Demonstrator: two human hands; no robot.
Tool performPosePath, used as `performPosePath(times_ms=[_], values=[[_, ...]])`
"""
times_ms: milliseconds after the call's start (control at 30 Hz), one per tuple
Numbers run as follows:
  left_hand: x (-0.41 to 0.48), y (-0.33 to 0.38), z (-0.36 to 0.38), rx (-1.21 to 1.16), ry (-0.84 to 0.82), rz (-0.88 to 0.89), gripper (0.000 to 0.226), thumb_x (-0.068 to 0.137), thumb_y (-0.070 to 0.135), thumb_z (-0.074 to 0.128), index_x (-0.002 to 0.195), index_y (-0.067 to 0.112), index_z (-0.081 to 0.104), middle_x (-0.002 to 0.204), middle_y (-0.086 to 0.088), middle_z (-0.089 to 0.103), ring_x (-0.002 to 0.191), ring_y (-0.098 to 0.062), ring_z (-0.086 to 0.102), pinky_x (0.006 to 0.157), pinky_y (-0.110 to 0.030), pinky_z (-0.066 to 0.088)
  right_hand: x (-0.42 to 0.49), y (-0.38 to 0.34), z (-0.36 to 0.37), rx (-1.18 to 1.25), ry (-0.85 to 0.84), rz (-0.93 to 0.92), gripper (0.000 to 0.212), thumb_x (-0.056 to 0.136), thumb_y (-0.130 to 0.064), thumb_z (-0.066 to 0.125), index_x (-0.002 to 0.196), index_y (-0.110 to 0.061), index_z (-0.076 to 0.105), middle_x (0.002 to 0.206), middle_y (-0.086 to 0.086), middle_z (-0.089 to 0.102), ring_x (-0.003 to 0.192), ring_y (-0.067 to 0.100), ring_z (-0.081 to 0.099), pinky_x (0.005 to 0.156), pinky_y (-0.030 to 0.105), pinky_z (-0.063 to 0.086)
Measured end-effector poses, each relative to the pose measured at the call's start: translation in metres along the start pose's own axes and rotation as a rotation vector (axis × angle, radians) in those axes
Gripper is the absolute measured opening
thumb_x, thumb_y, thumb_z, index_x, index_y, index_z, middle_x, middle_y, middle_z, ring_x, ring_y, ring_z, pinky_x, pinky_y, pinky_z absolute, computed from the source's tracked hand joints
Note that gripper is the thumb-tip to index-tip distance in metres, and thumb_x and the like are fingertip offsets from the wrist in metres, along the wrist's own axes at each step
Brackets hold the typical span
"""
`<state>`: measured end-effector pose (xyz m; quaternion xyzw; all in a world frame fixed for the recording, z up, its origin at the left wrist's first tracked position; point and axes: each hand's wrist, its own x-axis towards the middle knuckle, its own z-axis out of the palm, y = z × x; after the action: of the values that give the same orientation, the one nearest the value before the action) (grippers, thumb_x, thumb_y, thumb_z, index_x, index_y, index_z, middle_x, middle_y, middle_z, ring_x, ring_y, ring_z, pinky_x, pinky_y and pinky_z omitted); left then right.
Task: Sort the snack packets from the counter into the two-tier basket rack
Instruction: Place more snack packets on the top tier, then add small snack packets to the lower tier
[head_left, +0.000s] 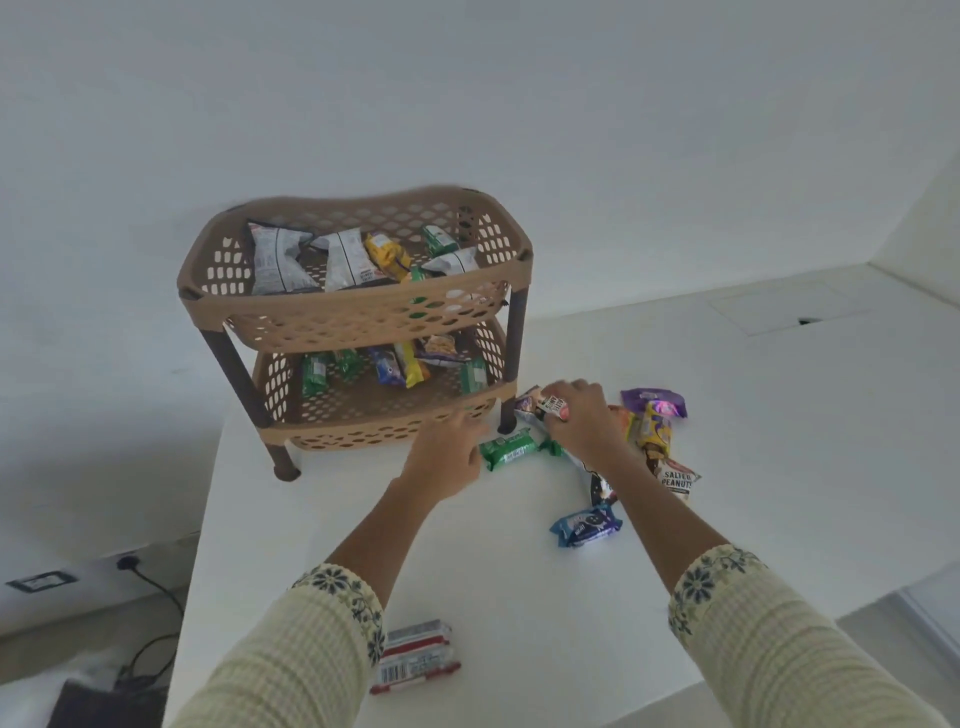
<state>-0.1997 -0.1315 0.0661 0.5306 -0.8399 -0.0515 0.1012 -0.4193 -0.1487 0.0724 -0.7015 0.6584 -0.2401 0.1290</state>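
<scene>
two-tier basket rack (353, 312): stood on the counter (467, 571), packets seen in both tiers. left hand (448, 457): stretched forward palm down, fingers slack, nothing held, placed just beside a green packet (506, 449). right hand (579, 422): reached beside the rack's front right leg, fingers curled round a white-and-pink packet (553, 406); further packets are scattered nearby on the counter.

We find bare counter (280, 509) wide open left of the arms, up to the rack (363, 301). The lower tier gapes between its dark front posts; the top tier is open from above. The right post (515, 353) crowds the right hand (576, 421), which grips a packet (551, 406). A green packet (506, 451), a blue packet (586, 527) and a heap (655, 431) litter the right side.
</scene>
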Motion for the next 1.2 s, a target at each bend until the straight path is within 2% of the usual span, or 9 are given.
performPosePath(times_ms=[133,267,467,533,667,867,967,1100,1200], values=[[-0.016,0.002,0.033,0.003,-0.239,-0.1,0.04,0.096,0.025,0.044,0.136,0.024,0.05,0.136,-0.006,0.045,0.107,-0.024,0.057,0.093,-0.039,0.04,-0.033,0.023,0.024,-0.063,-0.265,0.094,0.046,0.081,-0.023,0.066,0.127,-0.021,0.058,0.123,0.011,0.055,0.12,0.031,0.042,0.101,0.041,0.036],[-0.031,0.004,0.051,-0.071,-0.357,-0.159,0.042,0.095,0.028,0.049,0.137,0.024,0.049,0.138,-0.008,0.042,0.115,-0.025,0.054,0.1,-0.042,0.036,-0.06,0.032,0.046,-0.125,-0.381,0.1,0.05,0.08,-0.029,0.065,0.129,-0.026,0.055,0.13,0.01,0.053,0.127,0.034,0.035,0.102,0.046,0.034],[-0.072,0.001,0.064,-0.159,-0.426,-0.214,0.048,0.09,0.045,0.056,0.134,0.025,0.052,0.141,-0.006,0.041,0.124,-0.026,0.048,0.104,-0.043,0.036,-0.082,0.026,0.067,-0.302,-0.656,0.184,0.072,0.071,-0.041,0.064,0.138,-0.037,0.041,0.14,0.007,0.039,0.138,0.034,0.018,0.107,0.058,0.021],[-0.086,-0.002,0.065,-0.173,-0.423,-0.227,0.05,0.089,0.047,0.057,0.134,0.025,0.052,0.142,-0.005,0.04,0.127,-0.025,0.044,0.106,-0.043,0.035,-0.088,0.026,0.072,-0.348,-0.697,0.18,0.077,0.068,-0.041,0.064,0.14,-0.038,0.037,0.145,0.006,0.032,0.139,0.033,0.013,0.109,0.062,0.015],[-0.109,-0.009,0.062,-0.183,-0.419,-0.249,0.05,0.089,0.049,0.057,0.133,0.025,0.053,0.143,-0.004,0.039,0.129,-0.024,0.042,0.107,-0.042,0.035,-0.098,0.022,0.072,-0.421,-0.683,0.186,0.083,0.063,-0.039,0.061,0.14,-0.04,0.031,0.147,0.007,0.026,0.138,0.033,0.012,0.108,0.063,0.013],[-0.136,-0.014,0.059,-0.203,-0.389,-0.238,0.053,0.087,0.056,0.059,0.13,0.025,0.056,0.141,-0.004,0.042,0.129,-0.024,0.042,0.106,-0.045,0.036,-0.116,0.021,0.073,-0.392,-0.524,0.298,0.073,0.071,-0.027,0.058,0.138,-0.036,0.031,0.143,0.01,0.024,0.134,0.036,0.017,0.103,0.063,0.026],[-0.153,-0.01,0.06,-0.226,-0.382,-0.206,0.063,0.082,0.069,0.057,0.128,0.026,0.057,0.139,-0.002,0.044,0.128,-0.022,0.042,0.106,-0.044,0.036,-0.132,0.018,0.081,-0.373,-0.417,0.352,0.069,0.076,-0.021,0.058,0.138,-0.031,0.03,0.14,0.011,0.029,0.131,0.037,0.023,0.099,0.059,0.031],[-0.183,-0.004,0.058,-0.302,-0.377,-0.202,0.08,0.065,0.083,0.059,0.127,0.033,0.056,0.133,0.007,0.044,0.124,-0.015,0.044,0.105,-0.038,0.034,-0.149,0.002,0.093,-0.312,-0.241,0.348,0.067,0.08,-0.013,0.06,0.139,-0.024,0.031,0.131,0.013,0.042,0.121,0.035,0.036,0.092,0.054,0.039],[-0.203,-0.006,0.058,-0.229,-0.392,-0.148,0.091,0.057,0.086,0.063,0.131,0.034,0.051,0.133,0.007,0.043,0.124,-0.014,0.044,0.105,-0.038,0.035,-0.155,-0.015,0.1,-0.288,-0.209,0.325,0.067,0.081,-0.008,0.058,0.139,-0.022,0.029,0.125,0.013,0.046,0.116,0.034,0.041,0.088,0.05,0.045]])
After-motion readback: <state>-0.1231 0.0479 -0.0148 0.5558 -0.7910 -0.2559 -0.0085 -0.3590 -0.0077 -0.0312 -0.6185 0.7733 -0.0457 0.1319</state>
